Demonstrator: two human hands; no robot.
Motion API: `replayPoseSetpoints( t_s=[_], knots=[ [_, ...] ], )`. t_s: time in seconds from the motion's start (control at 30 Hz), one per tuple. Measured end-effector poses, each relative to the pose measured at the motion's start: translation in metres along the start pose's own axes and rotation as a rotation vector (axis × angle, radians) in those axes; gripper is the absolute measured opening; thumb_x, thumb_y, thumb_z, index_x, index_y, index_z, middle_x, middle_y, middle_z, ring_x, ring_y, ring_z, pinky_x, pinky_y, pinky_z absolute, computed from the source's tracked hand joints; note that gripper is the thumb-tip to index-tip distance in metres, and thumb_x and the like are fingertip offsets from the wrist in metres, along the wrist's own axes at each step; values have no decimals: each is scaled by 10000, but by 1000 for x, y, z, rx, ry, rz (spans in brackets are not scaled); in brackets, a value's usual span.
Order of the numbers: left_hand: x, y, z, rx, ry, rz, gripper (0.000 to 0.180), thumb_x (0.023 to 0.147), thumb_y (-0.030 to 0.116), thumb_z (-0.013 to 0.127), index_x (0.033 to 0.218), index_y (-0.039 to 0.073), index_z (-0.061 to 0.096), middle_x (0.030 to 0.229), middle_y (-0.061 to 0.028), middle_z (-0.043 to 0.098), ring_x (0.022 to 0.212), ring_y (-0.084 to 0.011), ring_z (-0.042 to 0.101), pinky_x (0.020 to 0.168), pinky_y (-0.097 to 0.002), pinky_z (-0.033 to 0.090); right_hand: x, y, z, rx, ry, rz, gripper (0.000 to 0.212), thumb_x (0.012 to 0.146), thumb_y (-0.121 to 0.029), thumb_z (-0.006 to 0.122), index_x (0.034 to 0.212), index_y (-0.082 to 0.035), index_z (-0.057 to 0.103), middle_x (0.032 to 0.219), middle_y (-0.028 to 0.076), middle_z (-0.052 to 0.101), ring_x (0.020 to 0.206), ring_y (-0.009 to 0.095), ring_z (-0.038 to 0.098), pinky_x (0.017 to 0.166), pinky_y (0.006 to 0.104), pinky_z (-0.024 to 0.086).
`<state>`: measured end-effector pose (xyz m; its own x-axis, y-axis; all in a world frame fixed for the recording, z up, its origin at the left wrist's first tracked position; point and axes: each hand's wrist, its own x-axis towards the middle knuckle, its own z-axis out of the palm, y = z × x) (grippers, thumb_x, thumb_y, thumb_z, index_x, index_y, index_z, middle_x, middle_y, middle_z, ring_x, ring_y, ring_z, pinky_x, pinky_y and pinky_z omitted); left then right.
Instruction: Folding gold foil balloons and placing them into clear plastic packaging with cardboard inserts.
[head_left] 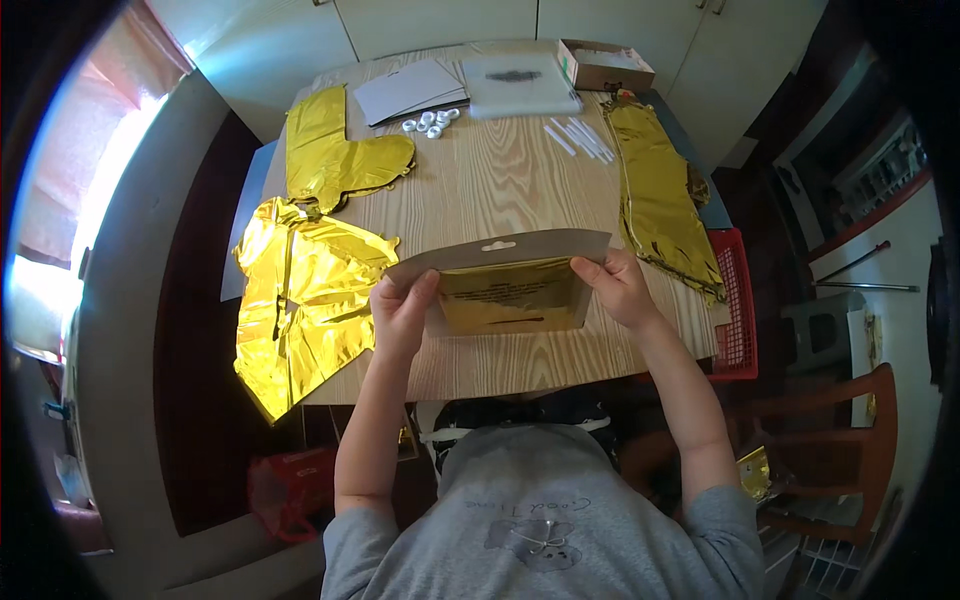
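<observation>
In front of me, above the near part of the table, I hold up a flat packet [510, 308] with gold foil showing below a grey top flap [497, 248]. The flap has a hanging hole. My left hand [402, 308] pinches the packet's left edge, thumb on the near face. On the other side, my right hand [620, 285] grips the right edge the same way. A crinkled gold foil balloon [310, 300] lies flat beside my left hand. Another gold foil balloon [345, 152] is beyond it, and a third gold foil balloon [662, 190] lies along the right.
On the wooden table [490, 180] are several white ribbon rolls [430, 124], thin white sticks [582, 139], grey-white sheets [412, 92], a clear plastic packet [520, 85] and an open box [606, 66]. A red basket [737, 300] stands at the right edge, near a wooden chair [880, 430].
</observation>
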<state>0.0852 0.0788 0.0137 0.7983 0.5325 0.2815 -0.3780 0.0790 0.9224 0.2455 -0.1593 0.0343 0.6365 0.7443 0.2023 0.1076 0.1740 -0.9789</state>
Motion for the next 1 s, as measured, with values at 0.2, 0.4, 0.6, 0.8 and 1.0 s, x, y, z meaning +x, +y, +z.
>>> replayPoseSetpoints(
  t_s=[0.2, 0.4, 0.6, 0.8, 1.0],
  knots=[
    [2, 10, -3, -19, -34, -202, 212, 945, 135, 576, 1116, 12, 602, 978, -9, 651, 861, -75, 590, 751, -221, 472, -4, -10, 1, 91, 74, 96, 318, 994, -243, 507, 1120, 28, 616, 1046, 30, 655, 946, 75, 567, 846, 246, 447],
    [-9, 19, 11, 0, -273, -380, 359, 824, 40, 705, 1151, 4, 562, 1046, -48, 654, 939, -115, 611, 857, -277, 489, -8, -17, -4, 294, 236, 95, 322, 1003, -263, 486, 1129, 12, 596, 1094, 20, 621, 1019, 73, 533, 897, 249, 410],
    [-29, 8, 38, 226, -252, -299, 229, 851, 77, 687, 1058, 5, 618, 1014, -60, 672, 853, -98, 618, 699, -267, 506, -45, -40, -37, -17, 438, 89, 336, 995, -296, 489, 1149, -6, 560, 1014, 19, 606, 964, 75, 522, 859, 242, 401],
    [-51, -1, 99, 825, -641, 693, 271, 768, 125, 664, 1039, 120, 651, 1095, -105, 661, 915, -231, 668, 720, -344, 546, -153, -63, -45, 136, 263, 116, 610, 953, -540, 441, 1293, -34, 442, 865, -21, 554, 556, 11, 421, 493, 158, 312],
    [-53, -7, 157, 913, -931, 857, 414, 782, 116, 613, 1191, 179, 610, 1212, -94, 612, 1109, -277, 608, 918, -390, 509, -205, -75, -50, 46, 647, 199, 421, 920, -155, 588, 1286, 10, 459, 1178, 50, 587, 1043, 122, 566, 897, 287, 458]
  ],
)
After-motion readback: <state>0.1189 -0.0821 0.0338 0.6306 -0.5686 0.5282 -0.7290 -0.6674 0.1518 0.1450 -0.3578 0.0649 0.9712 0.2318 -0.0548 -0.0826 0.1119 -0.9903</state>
